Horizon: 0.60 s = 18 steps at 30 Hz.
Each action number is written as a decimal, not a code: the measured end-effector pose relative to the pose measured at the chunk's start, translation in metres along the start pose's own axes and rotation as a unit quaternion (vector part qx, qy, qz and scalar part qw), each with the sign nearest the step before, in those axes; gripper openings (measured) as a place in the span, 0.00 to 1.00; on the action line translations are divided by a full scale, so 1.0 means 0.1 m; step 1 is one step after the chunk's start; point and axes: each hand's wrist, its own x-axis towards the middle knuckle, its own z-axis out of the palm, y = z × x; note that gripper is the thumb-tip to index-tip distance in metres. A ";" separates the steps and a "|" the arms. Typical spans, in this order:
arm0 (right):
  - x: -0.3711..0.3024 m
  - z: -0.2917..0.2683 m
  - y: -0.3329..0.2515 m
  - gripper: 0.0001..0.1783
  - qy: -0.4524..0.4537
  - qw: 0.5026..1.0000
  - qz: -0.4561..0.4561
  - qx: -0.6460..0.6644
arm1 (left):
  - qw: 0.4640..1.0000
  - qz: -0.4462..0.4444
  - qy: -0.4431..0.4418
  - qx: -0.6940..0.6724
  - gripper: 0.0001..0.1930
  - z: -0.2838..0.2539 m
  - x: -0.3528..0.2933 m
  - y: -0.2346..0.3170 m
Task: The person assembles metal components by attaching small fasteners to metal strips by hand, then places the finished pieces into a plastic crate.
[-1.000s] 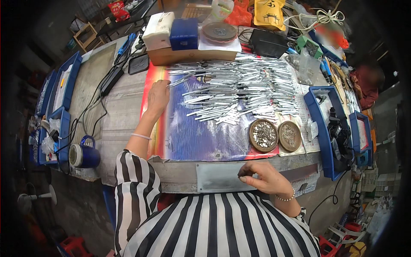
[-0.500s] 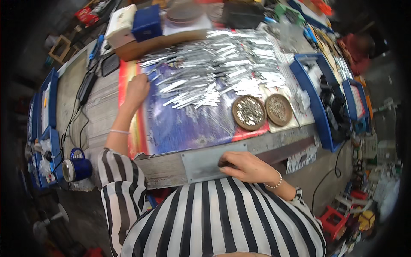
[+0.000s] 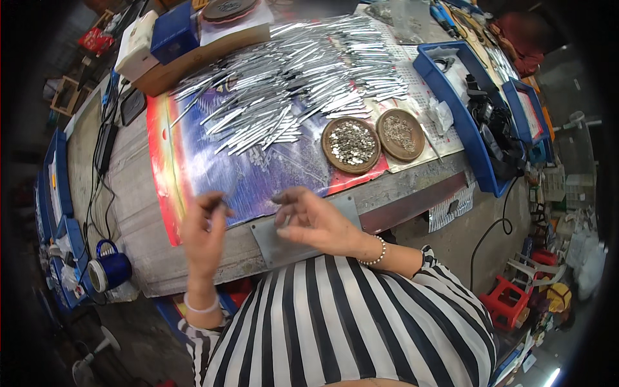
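Head view: left hand (image 3: 203,232) pinches metal strip (image 3: 227,204), right hand (image 3: 309,219) beside.

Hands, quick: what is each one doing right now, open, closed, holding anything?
Left hand: fingertips pinched together, apparently on a thin metal strip; too small to be sure.
Right hand: fingers loosely curled, whether it holds anything cannot be told.

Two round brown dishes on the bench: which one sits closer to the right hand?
The larger round dish, filled with small silvery pieces, on the person's left of the pair. It lies nearer the right hand; the smaller dish sits beyond it, toward the blue tray.
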 end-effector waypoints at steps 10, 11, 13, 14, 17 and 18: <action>-0.23 -0.17 -0.06 0.07 0.032 0.996 -0.071 -0.052 | 0.977 -0.091 -0.152 -0.115 0.09 0.71 -0.67 0.09; -0.28 -0.20 -0.09 0.07 0.034 0.995 -0.068 -0.057 | 0.976 -0.091 -0.154 -0.121 0.09 0.73 -0.68 0.08; -0.37 -0.27 -0.16 0.08 0.012 0.987 -0.060 -0.149 | 0.920 -0.181 -0.227 -0.264 0.08 0.78 -0.66 0.05; -0.39 -0.34 -0.19 0.09 0.001 0.978 -0.080 -0.195 | 0.902 -0.190 -0.216 -0.322 0.09 0.86 -0.68 0.12; -0.43 -0.75 -0.27 0.10 0.056 0.936 -0.137 -0.320 | 0.905 -0.201 -0.223 -0.300 0.11 0.98 -0.68 0.18; -0.45 -0.87 -0.32 0.10 0.125 0.944 -0.061 -0.301 | 0.904 -0.209 -0.217 -0.304 0.11 1.01 -0.68 0.22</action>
